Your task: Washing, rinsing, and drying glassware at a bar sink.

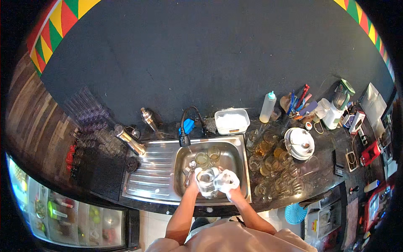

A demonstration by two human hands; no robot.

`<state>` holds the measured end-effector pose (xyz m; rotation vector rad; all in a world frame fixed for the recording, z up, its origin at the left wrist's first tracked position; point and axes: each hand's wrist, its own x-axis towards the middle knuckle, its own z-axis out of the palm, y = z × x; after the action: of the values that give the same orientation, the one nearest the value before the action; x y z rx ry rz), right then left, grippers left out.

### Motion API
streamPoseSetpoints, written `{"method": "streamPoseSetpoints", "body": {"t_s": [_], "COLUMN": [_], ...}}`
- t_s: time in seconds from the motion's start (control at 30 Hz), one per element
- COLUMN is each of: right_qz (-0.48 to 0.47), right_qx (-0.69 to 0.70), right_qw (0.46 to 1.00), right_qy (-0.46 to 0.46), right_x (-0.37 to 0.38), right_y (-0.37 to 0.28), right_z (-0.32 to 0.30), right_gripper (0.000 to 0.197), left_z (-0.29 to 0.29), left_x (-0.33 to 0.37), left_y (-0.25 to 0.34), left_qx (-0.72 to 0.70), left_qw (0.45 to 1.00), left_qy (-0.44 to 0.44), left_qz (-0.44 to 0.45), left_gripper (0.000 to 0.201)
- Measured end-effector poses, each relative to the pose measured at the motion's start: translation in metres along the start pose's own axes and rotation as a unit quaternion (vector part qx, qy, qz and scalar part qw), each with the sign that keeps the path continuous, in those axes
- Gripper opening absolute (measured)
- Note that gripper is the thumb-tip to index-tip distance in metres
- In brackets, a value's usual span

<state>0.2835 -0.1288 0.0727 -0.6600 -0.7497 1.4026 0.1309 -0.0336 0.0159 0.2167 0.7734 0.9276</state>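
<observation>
Pale shirt (252,241) fills the near edge, w/ both forearms (181,218) reaching over the steel sink (247,180). Left hand (193,183) is wrapped round a clear glass (205,178), held over the near part of the sink. Right hand (233,192) is just beside it, at a white bundle (227,179), poss. cloth or suds; too blurred to tell if fingers are clamped on it. Hands are close tog., glass btwn them.

Farther in the sink: 2 more glasses (213,152), side by side. Black faucet (184,136) arches in from the far side, blue cloth (189,125) next to it. Ribbed drainboard (147,172) on the left.

Right of the sink, dark desk (325,145) is crowded w/ glassware (270,164), plus stacked white plates (300,145). Far side, left to right: metal shaker (148,119), white tub (232,122), squeeze bottle (268,108) w/ teal cap, blender (333,117). Folded-looking clear glasses & stemware (111,143) stand far left.
</observation>
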Motion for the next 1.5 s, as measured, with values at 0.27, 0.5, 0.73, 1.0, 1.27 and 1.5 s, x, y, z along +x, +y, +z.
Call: {"method": "streamPoseSetpoints", "body": {"t_s": [0.27,0.5,0.73,1.0,1.27,1.5], "right_qz": [-0.066,0.057,0.067,-0.023,0.007,-0.102], "right_qx": [-0.442,-0.453,0.001,-0.057,0.070,-0.429], "right_qw": [0.880,0.866,0.998,0.969,0.977,0.838], "right_qy": [-0.162,-0.205,0.004,0.241,0.199,0.323], "right_x": [0.035,0.046,0.042,0.057,0.037,0.034], "right_y": [-0.051,-0.022,0.012,0.068,0.089,0.052], "right_z": [0.037,0.029,-0.014,0.026,0.047,0.087], "right_gripper": [0.038,0.034,0.023,0.015,0.033,0.031], "left_z": [-0.004,-0.015,0.004,-0.043,-0.009,-0.005], "left_x": [-0.008,0.000,-0.014,0.019,0.004,-0.009], "left_y": [0.030,0.044,0.067,0.041,0.061,0.070], "left_qx": [0.262,0.343,0.200,-0.047,-0.073,-0.025], "left_qw": [0.963,0.931,0.959,0.989,0.992,0.996], "left_qy": [0.058,-0.047,-0.092,-0.099,-0.094,-0.064], "left_qz": [0.031,-0.117,-0.177,-0.098,0.049,0.065], "left_gripper": [0.023,0.026,0.035,0.051,0.038,0.040]}}
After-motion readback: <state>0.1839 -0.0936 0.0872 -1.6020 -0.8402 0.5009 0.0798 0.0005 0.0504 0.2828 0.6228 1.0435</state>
